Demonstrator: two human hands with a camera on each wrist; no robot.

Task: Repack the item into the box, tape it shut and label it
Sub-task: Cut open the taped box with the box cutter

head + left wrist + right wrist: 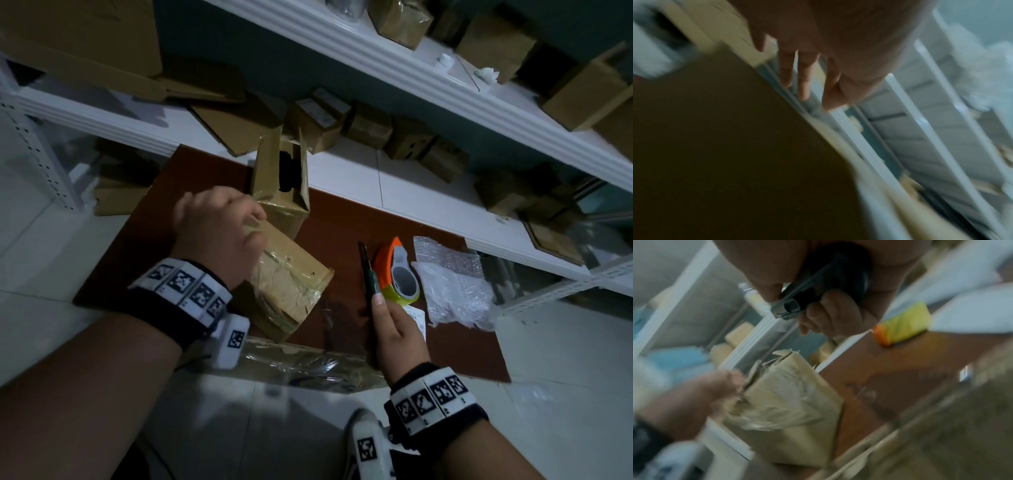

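One box, left hand (knife, right hand)

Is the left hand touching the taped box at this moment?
Touching. The head view shows the left hand laid on the taped box, curled over its far edge; the right wrist view agrees.

Cardboard box wrapped in glossy crinkled tape; bubble wrap clear plastic.
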